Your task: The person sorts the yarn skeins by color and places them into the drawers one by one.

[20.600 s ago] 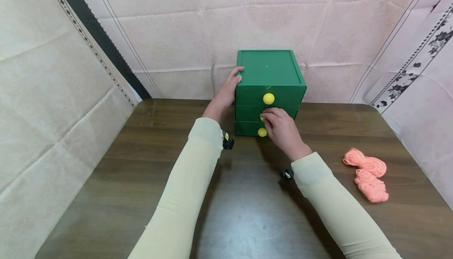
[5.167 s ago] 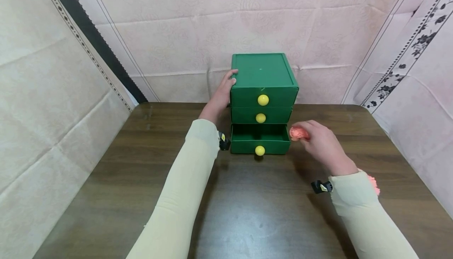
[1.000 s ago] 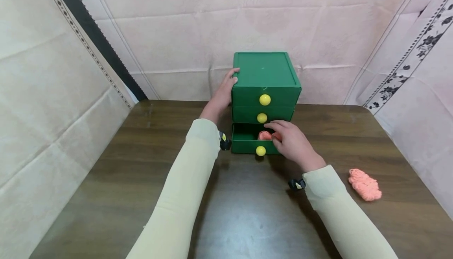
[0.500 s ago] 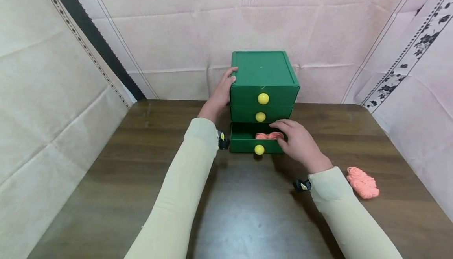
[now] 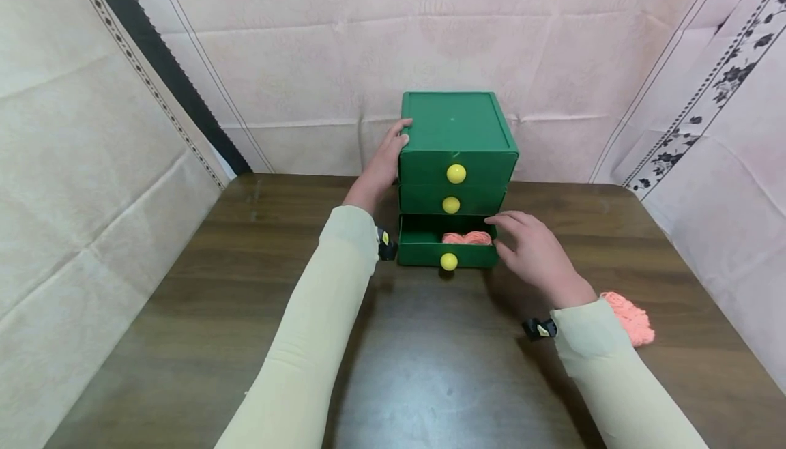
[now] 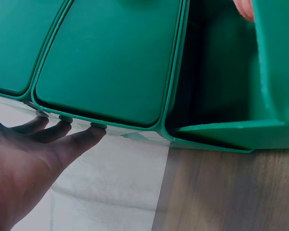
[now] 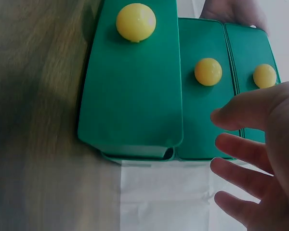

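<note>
A green three-drawer box (image 5: 457,121) with yellow knobs stands at the back of the table, its bottom drawer (image 5: 424,255) pulled out. Inside that drawer lies a pink yarn skein (image 5: 468,238), its lower part hidden by the drawer front. My left hand (image 5: 383,162) rests against the box's left side; in the left wrist view its fingertips (image 6: 97,131) touch the side wall. Just off the drawer's right edge, my right hand (image 5: 534,254) has its fingers spread, holding nothing; the right wrist view shows its fingers (image 7: 243,175) apart beside the box.
Another pink yarn skein (image 5: 632,319) lies on the brown table (image 5: 276,285) at the right, partly hidden behind my right sleeve. Pale patterned cloth (image 5: 307,60) hangs behind the table and at both sides.
Over the earlier frames, the bottom drawer was pulled out and one yarn skein carried from the table into it. In the last second my right hand let go and moved right, out of the drawer.
</note>
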`<control>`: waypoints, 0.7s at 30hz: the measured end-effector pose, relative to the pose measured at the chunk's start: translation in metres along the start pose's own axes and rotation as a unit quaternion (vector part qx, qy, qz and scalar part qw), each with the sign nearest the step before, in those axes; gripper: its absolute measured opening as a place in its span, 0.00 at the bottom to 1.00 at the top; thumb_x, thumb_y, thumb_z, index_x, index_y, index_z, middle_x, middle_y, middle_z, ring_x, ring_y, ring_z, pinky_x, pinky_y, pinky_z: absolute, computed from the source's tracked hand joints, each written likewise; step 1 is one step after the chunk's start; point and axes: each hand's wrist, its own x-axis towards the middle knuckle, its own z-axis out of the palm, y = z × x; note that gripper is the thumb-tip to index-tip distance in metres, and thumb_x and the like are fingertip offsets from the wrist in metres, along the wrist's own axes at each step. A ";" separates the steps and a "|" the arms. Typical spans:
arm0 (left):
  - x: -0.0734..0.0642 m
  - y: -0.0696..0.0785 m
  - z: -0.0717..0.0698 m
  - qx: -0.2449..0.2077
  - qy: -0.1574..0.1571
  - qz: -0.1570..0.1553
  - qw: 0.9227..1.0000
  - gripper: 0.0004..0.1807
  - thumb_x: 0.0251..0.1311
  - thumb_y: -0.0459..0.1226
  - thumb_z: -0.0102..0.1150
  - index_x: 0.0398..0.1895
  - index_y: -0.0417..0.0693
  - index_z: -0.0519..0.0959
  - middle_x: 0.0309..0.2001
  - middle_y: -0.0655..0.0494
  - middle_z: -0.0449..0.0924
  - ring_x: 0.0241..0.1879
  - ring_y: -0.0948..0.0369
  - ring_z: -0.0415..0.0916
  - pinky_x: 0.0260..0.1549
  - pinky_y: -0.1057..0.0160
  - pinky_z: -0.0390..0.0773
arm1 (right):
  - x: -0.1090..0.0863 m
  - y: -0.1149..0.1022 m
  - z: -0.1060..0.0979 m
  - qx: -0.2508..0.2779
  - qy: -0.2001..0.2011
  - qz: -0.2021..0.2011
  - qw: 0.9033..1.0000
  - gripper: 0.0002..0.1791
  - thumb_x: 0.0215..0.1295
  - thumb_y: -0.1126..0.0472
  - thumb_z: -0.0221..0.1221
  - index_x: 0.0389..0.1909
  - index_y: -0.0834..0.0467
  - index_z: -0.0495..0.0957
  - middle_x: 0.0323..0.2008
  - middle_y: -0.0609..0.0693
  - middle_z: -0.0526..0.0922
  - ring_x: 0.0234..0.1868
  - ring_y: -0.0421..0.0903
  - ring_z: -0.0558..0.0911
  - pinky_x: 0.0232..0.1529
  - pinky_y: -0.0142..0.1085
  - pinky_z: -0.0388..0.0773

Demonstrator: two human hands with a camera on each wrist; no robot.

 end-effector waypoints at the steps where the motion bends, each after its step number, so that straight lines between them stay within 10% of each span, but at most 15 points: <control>1: 0.000 0.000 0.000 -0.002 0.001 -0.001 1.000 0.25 0.73 0.50 0.30 0.72 0.72 0.56 0.76 0.59 0.45 0.73 0.55 0.48 0.67 0.41 0.54 | -0.001 0.001 0.000 -0.001 0.001 -0.002 1.000 0.21 0.62 0.64 0.61 0.57 0.56 0.76 0.56 0.57 0.77 0.58 0.58 0.75 0.58 0.56 0.71; 21: -0.022 0.028 0.000 -0.001 -0.026 -0.032 0.999 0.26 0.75 0.46 0.29 0.75 0.67 0.51 0.78 0.57 0.42 0.73 0.53 0.46 0.67 0.41 0.56 | -0.024 0.022 -0.020 -0.022 -0.044 0.044 0.998 0.24 0.63 0.62 0.60 0.61 0.57 0.73 0.60 0.61 0.74 0.60 0.63 0.72 0.58 0.61 0.68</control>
